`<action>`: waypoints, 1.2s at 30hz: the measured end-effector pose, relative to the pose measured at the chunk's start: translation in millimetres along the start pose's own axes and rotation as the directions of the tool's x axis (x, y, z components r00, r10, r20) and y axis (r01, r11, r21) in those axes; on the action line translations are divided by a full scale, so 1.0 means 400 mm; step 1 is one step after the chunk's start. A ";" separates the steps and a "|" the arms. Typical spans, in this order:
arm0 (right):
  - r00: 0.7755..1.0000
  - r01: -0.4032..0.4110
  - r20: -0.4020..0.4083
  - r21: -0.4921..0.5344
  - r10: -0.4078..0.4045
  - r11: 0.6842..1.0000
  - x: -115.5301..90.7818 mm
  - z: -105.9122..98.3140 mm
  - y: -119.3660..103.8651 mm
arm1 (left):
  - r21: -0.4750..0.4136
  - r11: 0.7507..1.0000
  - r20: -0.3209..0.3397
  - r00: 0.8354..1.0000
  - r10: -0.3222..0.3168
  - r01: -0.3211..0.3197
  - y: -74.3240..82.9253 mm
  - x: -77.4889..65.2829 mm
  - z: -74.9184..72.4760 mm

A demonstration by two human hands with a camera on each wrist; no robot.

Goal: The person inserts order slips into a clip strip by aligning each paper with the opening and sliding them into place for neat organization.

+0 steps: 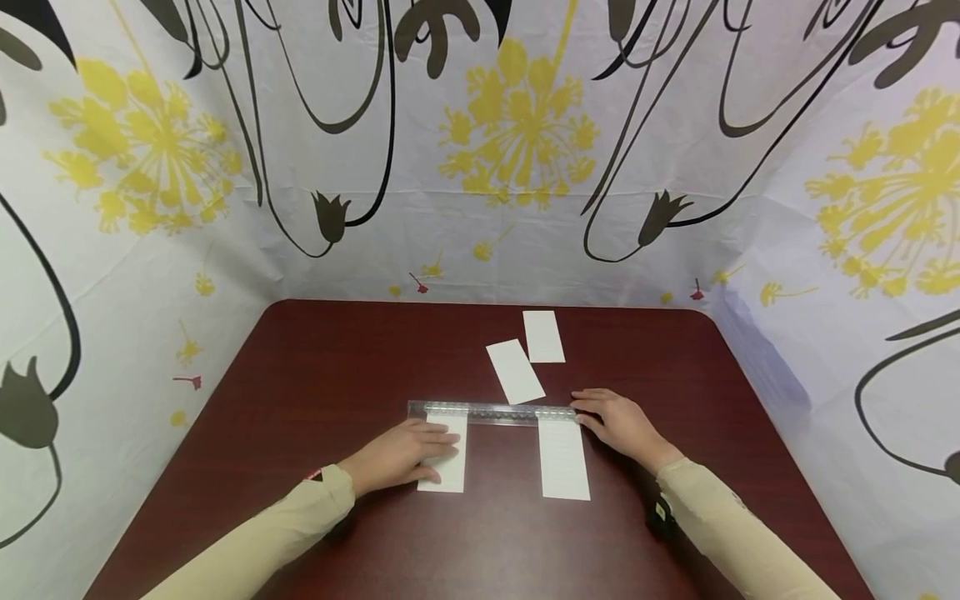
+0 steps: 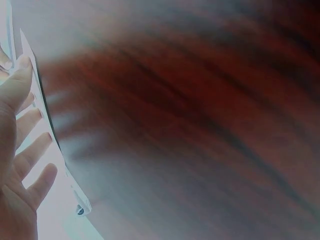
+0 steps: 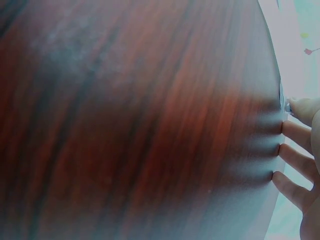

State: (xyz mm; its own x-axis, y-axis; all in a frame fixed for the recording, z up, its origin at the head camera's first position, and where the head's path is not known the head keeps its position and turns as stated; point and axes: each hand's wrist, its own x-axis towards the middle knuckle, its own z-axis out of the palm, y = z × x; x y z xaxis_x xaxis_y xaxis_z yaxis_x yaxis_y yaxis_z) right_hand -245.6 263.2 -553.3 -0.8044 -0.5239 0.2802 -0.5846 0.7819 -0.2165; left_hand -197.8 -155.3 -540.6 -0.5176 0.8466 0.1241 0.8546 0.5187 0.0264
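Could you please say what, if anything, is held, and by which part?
The left hand rests on a card; the right hand touches the ruler at its right end, grip unclear.

The transparent strip [image 1: 502, 414] looks like smooth, glossy plastic, the cards [image 1: 565, 467] matt paper, the counter [image 1: 375, 358] polished wood with a soft sheen, the far backdrop [image 1: 480, 283] creased cloth, the sleeves [image 1: 255, 533] matt fabric.

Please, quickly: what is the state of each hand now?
Left hand: open, resting on a white card.
Right hand: open, at the right end of the clear ruler.
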 end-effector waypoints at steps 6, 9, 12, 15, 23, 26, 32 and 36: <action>1.000 0.014 -0.021 -0.007 -0.015 1.000 0.001 0.002 0.000 | 0.001 1.000 0.016 1.000 -0.001 0.001 0.004 0.010 0.002; 0.999 0.018 -0.027 -0.009 -0.018 1.000 0.001 0.002 0.001 | 0.006 1.000 0.020 1.000 0.006 -0.006 0.006 0.016 0.000; 1.000 0.013 -0.017 -0.007 -0.013 1.000 0.000 0.002 0.001 | 0.007 1.000 0.032 0.999 0.009 -0.009 0.009 0.022 -0.002; 1.000 0.008 -0.005 -0.001 -0.008 1.000 0.000 0.000 -0.001 | 0.008 1.000 0.052 0.999 0.002 -0.002 0.012 0.027 -0.005; 1.000 -0.002 0.012 0.008 0.002 1.000 -0.001 -0.005 -0.001 | 0.006 1.000 0.066 0.998 -0.004 0.004 0.022 0.040 -0.012; 1.000 -0.012 0.026 0.010 0.012 1.000 -0.001 -0.006 -0.001 | 0.005 1.000 0.068 0.998 -0.005 0.005 0.024 0.045 -0.011; 1.000 -0.007 0.011 0.007 0.007 1.000 0.000 -0.006 -0.004 | -0.005 1.000 0.077 0.997 -0.012 0.013 0.024 0.049 -0.005; 1.000 -0.016 0.024 0.006 0.016 1.000 0.000 -0.006 -0.003 | -0.008 1.000 0.076 0.997 -0.008 0.009 0.023 0.053 -0.002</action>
State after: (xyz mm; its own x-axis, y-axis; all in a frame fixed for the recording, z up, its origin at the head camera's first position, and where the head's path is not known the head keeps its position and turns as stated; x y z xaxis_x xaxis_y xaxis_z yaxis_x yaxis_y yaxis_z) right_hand -244.8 263.1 -550.7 -0.8158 -0.5193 0.2547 -0.5724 0.7881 -0.2264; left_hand -200.8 -132.5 -537.0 -0.5264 0.8489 0.0480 0.8502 0.5252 0.0354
